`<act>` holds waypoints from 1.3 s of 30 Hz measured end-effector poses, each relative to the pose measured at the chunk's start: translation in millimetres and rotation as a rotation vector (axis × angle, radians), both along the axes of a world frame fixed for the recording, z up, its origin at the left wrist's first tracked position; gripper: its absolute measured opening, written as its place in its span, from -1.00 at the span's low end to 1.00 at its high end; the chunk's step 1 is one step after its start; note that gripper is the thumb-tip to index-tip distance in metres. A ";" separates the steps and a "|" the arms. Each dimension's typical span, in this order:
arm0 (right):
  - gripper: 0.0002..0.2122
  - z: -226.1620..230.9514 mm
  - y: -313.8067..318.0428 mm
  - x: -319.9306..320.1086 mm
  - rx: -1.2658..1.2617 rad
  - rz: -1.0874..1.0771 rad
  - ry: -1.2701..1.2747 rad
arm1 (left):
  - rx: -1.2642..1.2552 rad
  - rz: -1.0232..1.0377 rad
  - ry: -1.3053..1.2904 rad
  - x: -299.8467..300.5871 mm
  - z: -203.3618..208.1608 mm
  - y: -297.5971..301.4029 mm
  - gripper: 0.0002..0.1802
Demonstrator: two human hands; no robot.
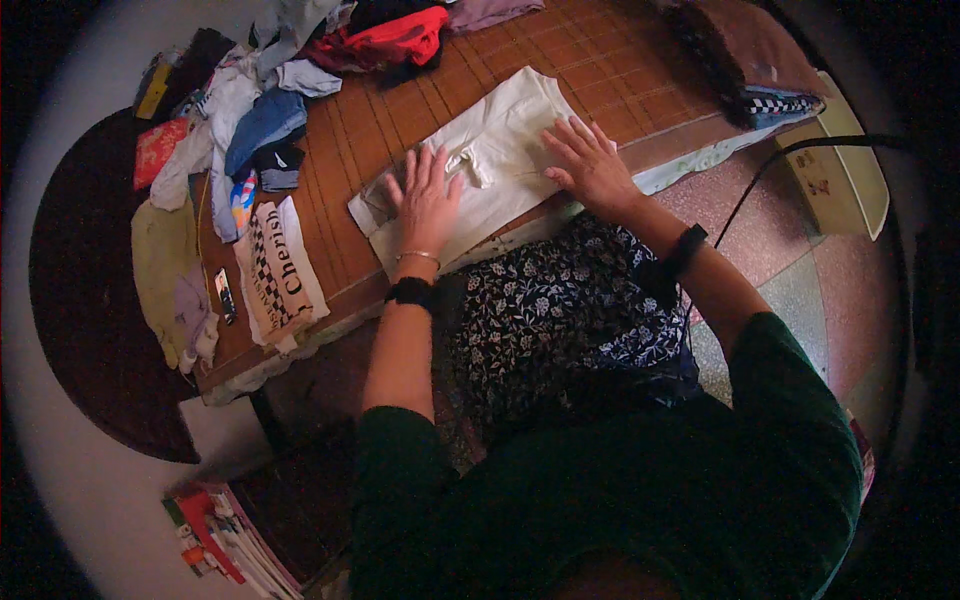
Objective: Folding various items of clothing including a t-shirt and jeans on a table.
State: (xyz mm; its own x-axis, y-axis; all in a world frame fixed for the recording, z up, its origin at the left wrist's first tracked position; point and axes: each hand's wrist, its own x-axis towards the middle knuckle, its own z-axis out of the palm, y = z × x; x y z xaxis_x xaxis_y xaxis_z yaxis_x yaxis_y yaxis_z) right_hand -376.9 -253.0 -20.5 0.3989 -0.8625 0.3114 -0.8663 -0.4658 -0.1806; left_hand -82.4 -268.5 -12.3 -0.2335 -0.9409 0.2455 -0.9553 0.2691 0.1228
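A cream-white cloth garment [510, 125] lies spread and partly folded on the brown slatted mat, close to the front edge. Its middle has a small bunched crease. My left hand [425, 195] rests flat on the garment's left part, fingers spread. On its right end lies my right hand [590, 165], also flat with the fingers apart. Neither hand grips anything. The cloth under both palms is hidden.
A printed beige garment [283, 275] lies to the left, beside a heap of mixed clothes [225, 125]. Red and dark clothes [385, 40] are piled at the back. Folded clothes [770, 60] sit far right, near a cream bin [835, 170] and a black cable [765, 185].
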 end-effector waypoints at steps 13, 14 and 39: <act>-0.51 -1.5 -14.1 13.3 -0.070 -0.053 0.087 | -0.054 0.035 0.041 11.2 -25.1 -37.2 -0.44; -0.52 -2.7 -15.1 12.2 -0.072 -0.052 0.083 | -0.040 0.040 0.280 16.6 -22.6 -34.8 -0.46; -0.48 -20.1 6.6 121.3 -0.047 0.180 -0.128 | 0.650 0.782 1.222 141.6 -4.3 27.3 -0.65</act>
State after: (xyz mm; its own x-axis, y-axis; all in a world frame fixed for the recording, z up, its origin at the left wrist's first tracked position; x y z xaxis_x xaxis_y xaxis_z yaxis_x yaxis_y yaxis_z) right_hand -255.6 -246.4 -40.6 0.4996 -0.7646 0.4071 -0.7399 -0.6211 -0.2584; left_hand 59.1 -241.2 -16.6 0.3651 -0.7442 -0.5593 -0.0711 -0.6214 0.7803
